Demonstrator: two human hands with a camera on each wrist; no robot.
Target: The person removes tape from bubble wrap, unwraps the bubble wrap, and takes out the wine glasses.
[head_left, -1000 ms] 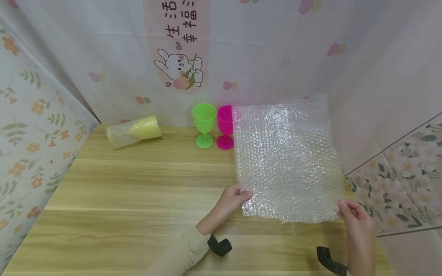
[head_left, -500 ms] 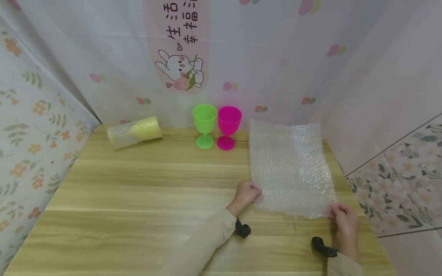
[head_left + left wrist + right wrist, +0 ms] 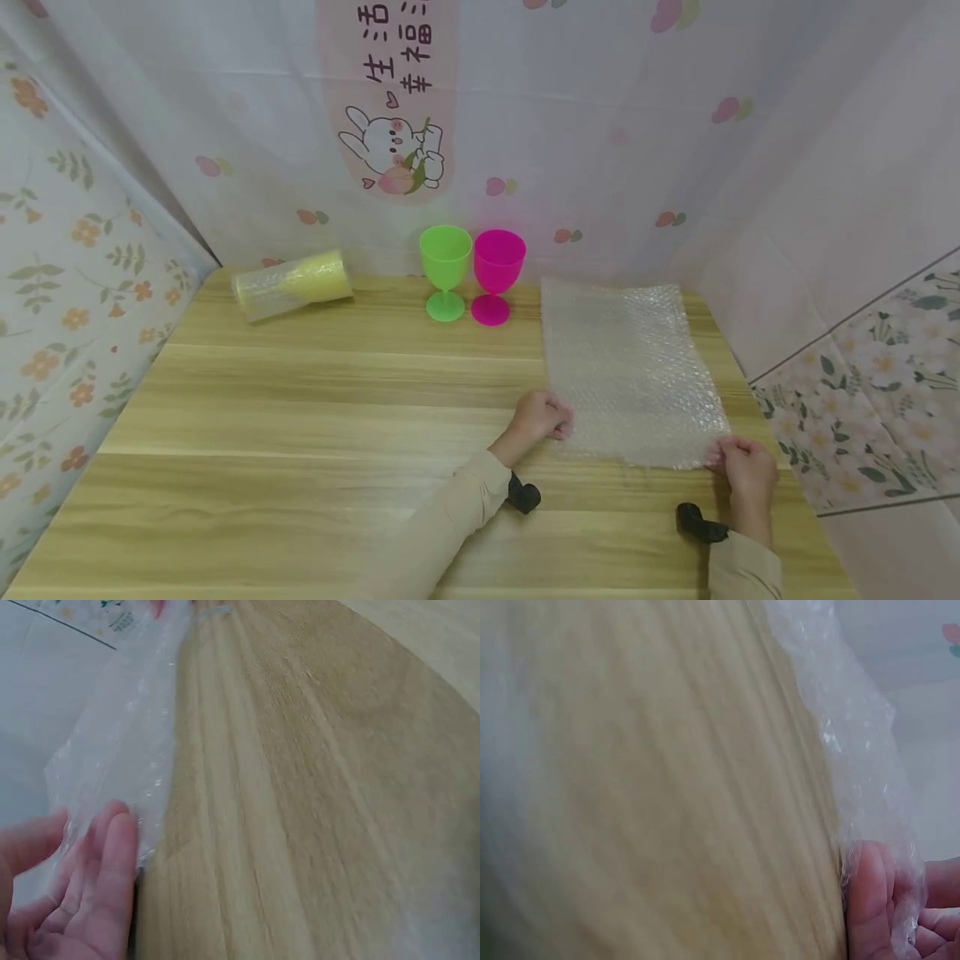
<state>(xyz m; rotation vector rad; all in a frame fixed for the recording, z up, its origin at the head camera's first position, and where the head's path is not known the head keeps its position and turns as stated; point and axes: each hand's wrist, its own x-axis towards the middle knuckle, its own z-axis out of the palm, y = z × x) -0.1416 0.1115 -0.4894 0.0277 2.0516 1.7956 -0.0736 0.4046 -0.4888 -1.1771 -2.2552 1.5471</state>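
A clear sheet of bubble wrap (image 3: 626,375) lies spread on the right part of the wooden table. At its near left corner my left hand (image 3: 542,415) holds the edge. In the left wrist view, the fingers (image 3: 112,862) are along one side of the film with the thumb on the other. My right hand (image 3: 746,468) pinches the near right corner; the right wrist view has its fingertips (image 3: 868,877) partly behind the film. Behind the sheet's left side stand a green plastic goblet (image 3: 446,260) and a pink goblet (image 3: 498,262), both upright and side by side.
A yellow object wrapped in clear bubble wrap (image 3: 292,286) lies on its side at the back left of the table (image 3: 300,467). A printed curtain (image 3: 585,142) hangs along the back edge, with patterned panels at the left and right.
The bubble wrap was held raised, covering part of the pink goblet; it has come down onto the table. My left hand moved slightly right, my right hand slightly left.
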